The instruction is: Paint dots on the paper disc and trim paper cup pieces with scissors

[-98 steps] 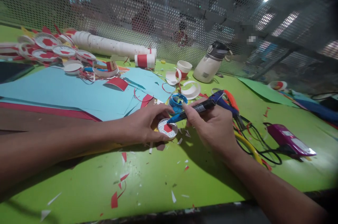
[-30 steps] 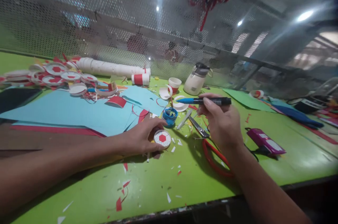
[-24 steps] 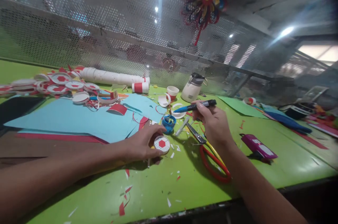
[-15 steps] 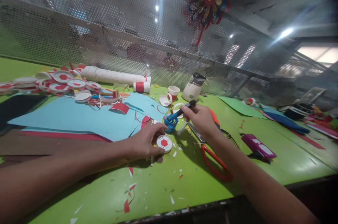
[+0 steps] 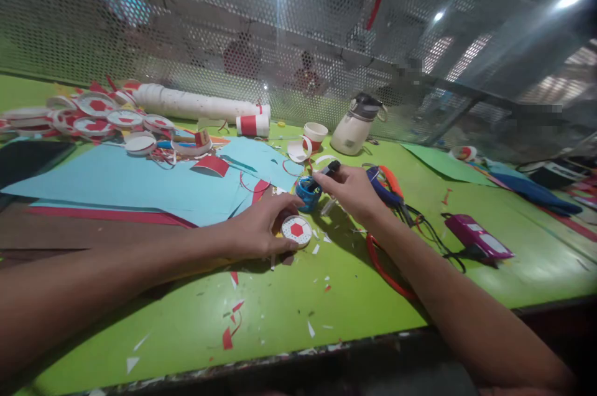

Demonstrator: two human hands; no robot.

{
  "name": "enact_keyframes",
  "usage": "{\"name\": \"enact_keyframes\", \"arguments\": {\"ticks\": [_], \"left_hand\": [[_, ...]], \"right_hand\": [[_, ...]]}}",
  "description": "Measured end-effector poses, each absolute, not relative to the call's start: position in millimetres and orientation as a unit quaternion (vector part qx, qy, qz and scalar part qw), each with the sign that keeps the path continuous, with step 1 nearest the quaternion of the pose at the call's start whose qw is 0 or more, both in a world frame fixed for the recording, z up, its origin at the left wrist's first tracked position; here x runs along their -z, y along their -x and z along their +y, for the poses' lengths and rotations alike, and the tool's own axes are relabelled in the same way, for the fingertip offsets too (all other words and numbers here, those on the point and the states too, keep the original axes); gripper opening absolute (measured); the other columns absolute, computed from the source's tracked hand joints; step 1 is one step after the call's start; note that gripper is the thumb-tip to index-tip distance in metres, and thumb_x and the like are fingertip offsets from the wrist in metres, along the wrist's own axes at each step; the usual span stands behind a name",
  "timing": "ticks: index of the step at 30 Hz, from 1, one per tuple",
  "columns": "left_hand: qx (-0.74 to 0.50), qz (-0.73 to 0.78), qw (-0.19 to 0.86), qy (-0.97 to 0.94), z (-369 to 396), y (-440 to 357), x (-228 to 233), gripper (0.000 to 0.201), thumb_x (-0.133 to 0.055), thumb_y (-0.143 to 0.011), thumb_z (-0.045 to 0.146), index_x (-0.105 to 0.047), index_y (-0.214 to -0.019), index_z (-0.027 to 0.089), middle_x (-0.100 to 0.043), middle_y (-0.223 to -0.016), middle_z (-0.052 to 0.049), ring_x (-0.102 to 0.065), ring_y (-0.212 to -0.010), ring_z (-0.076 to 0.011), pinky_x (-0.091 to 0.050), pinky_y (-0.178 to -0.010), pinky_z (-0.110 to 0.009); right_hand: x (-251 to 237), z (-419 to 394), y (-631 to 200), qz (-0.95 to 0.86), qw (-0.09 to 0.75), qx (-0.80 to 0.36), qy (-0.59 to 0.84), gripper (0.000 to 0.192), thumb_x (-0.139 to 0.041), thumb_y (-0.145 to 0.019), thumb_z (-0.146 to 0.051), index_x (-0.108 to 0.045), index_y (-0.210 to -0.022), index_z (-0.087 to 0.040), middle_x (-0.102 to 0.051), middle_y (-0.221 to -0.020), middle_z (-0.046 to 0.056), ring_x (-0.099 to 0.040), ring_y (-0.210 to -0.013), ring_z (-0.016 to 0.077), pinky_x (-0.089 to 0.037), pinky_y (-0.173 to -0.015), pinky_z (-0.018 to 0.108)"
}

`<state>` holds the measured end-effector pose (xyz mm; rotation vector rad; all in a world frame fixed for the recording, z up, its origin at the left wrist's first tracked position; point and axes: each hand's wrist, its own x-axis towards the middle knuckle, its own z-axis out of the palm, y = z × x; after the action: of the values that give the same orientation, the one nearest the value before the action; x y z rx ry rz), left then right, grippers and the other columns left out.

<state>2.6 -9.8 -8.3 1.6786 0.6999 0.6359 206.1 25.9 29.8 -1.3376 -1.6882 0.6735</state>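
My left hand (image 5: 261, 222) grips a small white disc with a red hexagon (image 5: 296, 230), like a cut-off paper-cup bottom, between thumb and fingers just above the table. My right hand (image 5: 355, 196) pinches a dark stick with a black end (image 5: 330, 168); its lower end is in a small blue pot (image 5: 308, 193), and its tip is hidden. The pot stands on the green table right behind the disc. A red-orange scissor handle (image 5: 386, 275) lies partly hidden under my right forearm. Paper scraps (image 5: 227, 338) are scattered in front of the disc.
Light-blue paper sheets (image 5: 135, 181) lie to the left, a heap of cut cup rings (image 5: 96, 104) behind them. A long cup stack (image 5: 200, 101), a paper cup (image 5: 316, 133) and a pale flask (image 5: 352, 128) stand along the mesh. A purple device (image 5: 478, 237) lies right.
The stick in my right hand has sunk lower into the blue pot and stands less exposed. My left hand keeps hold of the disc. The whole view has shifted downward.
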Motion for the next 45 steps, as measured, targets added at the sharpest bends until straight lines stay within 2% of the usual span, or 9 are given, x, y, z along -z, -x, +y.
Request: {"name": "enact_keyframes", "arguments": {"ticks": [7, 10, 15, 21, 25, 29, 32, 36, 45], "left_hand": [[-0.289, 0.315, 0.539, -0.726, -10, -1, 9, 0.054, -0.074, -0.074, 0.026, -0.048, -0.121, 0.016, -0.066, -0.097, -0.010, -0.067, -0.070, -0.0188, -0.053, -0.058, -0.029], [-0.275, 0.327, 0.542, -0.723, -10, 0, 9, 0.057, -0.073, -0.075, 0.025, -0.046, -0.124, 0.017, -0.063, -0.107, -0.012, -0.067, -0.066, -0.0168, -0.053, -0.055, -0.029], [-0.244, 0.308, 0.599, -0.698, -10, -2, 6, 0.060, -0.069, -0.080, 0.025, -0.035, -0.129, 0.018, -0.064, -0.092, -0.007, -0.066, -0.058, -0.0150, -0.051, -0.046, -0.024], [-0.243, 0.292, 0.618, -0.688, -8, -4, 2, 0.056, -0.071, -0.078, 0.022, -0.036, -0.123, 0.018, -0.064, -0.105, -0.011, -0.064, -0.055, -0.0111, -0.046, -0.044, -0.020], [-0.264, 0.292, 0.594, -0.701, -8, -5, 5, 0.054, -0.072, -0.077, 0.023, -0.041, -0.121, 0.018, -0.067, -0.096, -0.006, -0.064, -0.060, -0.0114, -0.047, -0.050, -0.021], [-0.284, 0.313, 0.576, -0.699, -10, -6, 5, 0.051, -0.073, -0.075, 0.022, -0.046, -0.118, 0.019, -0.068, -0.084, -0.002, -0.066, -0.068, -0.0156, -0.049, -0.056, -0.024], [-0.274, 0.304, 0.582, -0.703, -9, -6, 4, 0.049, -0.072, -0.076, 0.023, -0.046, -0.118, 0.019, -0.067, -0.079, -0.001, -0.065, -0.065, -0.0155, -0.049, -0.056, -0.025], [-0.255, 0.300, 0.583, -0.711, -7, -6, 4, 0.049, -0.071, -0.078, 0.022, -0.046, -0.119, 0.017, -0.067, -0.081, -0.002, -0.065, -0.062, -0.0147, -0.050, -0.055, -0.025], [-0.283, 0.308, 0.524, -0.742, -6, -5, 2, 0.051, -0.076, -0.072, 0.023, -0.051, -0.117, 0.017, -0.068, -0.090, -0.006, -0.068, -0.081, -0.0213, -0.053, -0.064, -0.029]], "right_hand": [[-39, 24, -210, -0.655, 0.486, -0.247, 0.523, 0.027, -0.070, -0.074, -0.035, -0.058, -0.058, -0.016, -0.054, -0.053, -0.004, -0.044, -0.050, 0.0090, -0.038, -0.052, 0.026], [-48, 18, -215, -0.641, 0.543, -0.203, 0.503, 0.025, -0.069, -0.076, -0.030, -0.058, -0.057, -0.018, -0.053, -0.050, -0.005, -0.044, -0.046, 0.0086, -0.037, -0.048, 0.025], [-63, -9, -216, -0.589, 0.667, -0.192, 0.415, 0.020, -0.065, -0.083, -0.029, -0.058, -0.066, -0.021, -0.050, -0.046, -0.008, -0.042, -0.038, 0.0089, -0.034, -0.039, 0.025], [-53, -33, -195, -0.661, 0.531, -0.247, 0.469, 0.021, -0.065, -0.083, -0.033, -0.057, -0.069, -0.021, -0.053, -0.047, -0.006, -0.047, -0.041, 0.0093, -0.037, -0.041, 0.024], [-46, -31, -192, -0.678, 0.477, -0.265, 0.492, 0.022, -0.059, -0.086, -0.033, -0.054, -0.068, -0.022, -0.051, -0.049, -0.005, -0.046, -0.044, 0.0102, -0.037, -0.044, 0.025], [-45, -30, -193, -0.698, 0.454, -0.238, 0.500, 0.019, -0.058, -0.086, -0.031, -0.054, -0.069, -0.022, -0.052, -0.052, -0.004, -0.046, -0.046, 0.0108, -0.036, -0.045, 0.026], [-43, -30, -193, -0.718, 0.436, -0.220, 0.495, 0.018, -0.057, -0.085, -0.030, -0.054, -0.070, -0.021, -0.052, -0.053, -0.004, -0.047, -0.047, 0.0108, -0.037, -0.046, 0.025], [-39, -29, -193, -0.726, 0.422, -0.214, 0.498, 0.018, -0.057, -0.086, -0.031, -0.056, -0.074, -0.018, -0.054, -0.055, -0.003, -0.050, -0.049, 0.0122, -0.039, -0.048, 0.026], [-37, -26, -191, -0.729, 0.416, -0.211, 0.500, 0.017, -0.057, -0.086, -0.032, -0.057, -0.075, -0.018, -0.057, -0.056, -0.002, -0.051, -0.049, 0.0122, -0.040, -0.048, 0.026]]}}
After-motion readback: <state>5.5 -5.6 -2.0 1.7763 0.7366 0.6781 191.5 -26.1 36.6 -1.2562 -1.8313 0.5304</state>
